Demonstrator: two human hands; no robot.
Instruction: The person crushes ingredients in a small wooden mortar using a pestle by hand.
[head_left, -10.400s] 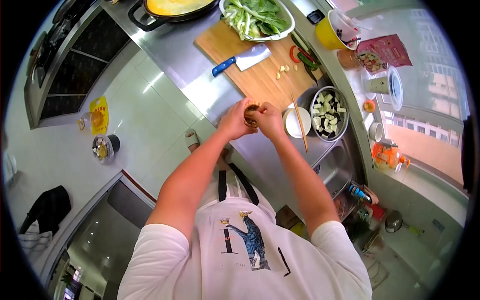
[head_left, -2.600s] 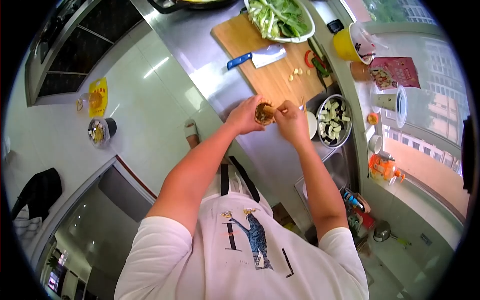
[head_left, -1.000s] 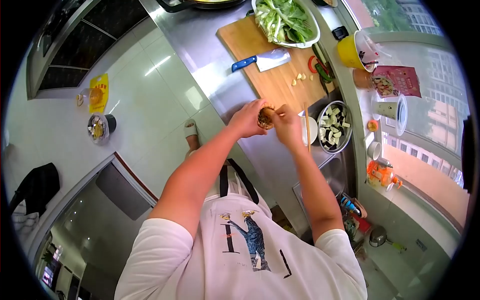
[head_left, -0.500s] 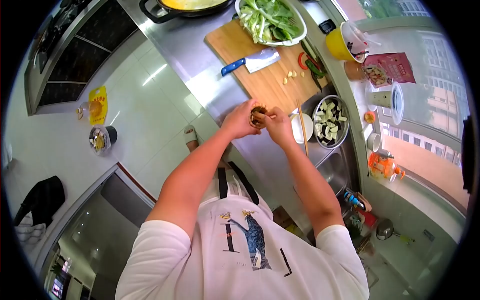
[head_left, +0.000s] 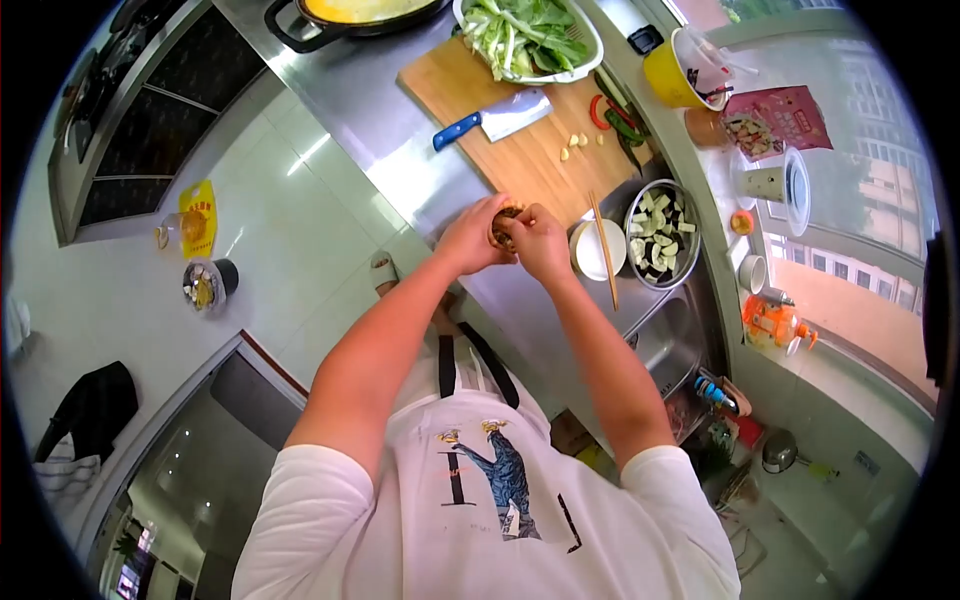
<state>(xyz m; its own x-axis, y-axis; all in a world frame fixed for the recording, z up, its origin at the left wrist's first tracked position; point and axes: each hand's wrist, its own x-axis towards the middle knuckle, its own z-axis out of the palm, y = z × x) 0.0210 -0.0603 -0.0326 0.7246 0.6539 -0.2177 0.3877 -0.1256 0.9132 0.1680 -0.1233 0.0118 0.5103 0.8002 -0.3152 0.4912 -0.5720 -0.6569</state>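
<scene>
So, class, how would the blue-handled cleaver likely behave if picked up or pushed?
The cleaver would likely stay stiff, its broad blade looking like metal. It may feel blade-heavy, since that blade is much wider than the blue handle. Pushed, it would probably slide rather than roll, as the blade lies flat on the cutting board.

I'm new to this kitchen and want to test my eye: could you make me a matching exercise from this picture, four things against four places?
Things
1. knife
2. chopsticks
3. leafy greens
4. round brown thing

Places
A. in a white basket
B. between the left hand and right hand
C. blade on the cutting board
D. across the white bowl

Pairs: 1-C, 2-D, 3-A, 4-B
</scene>
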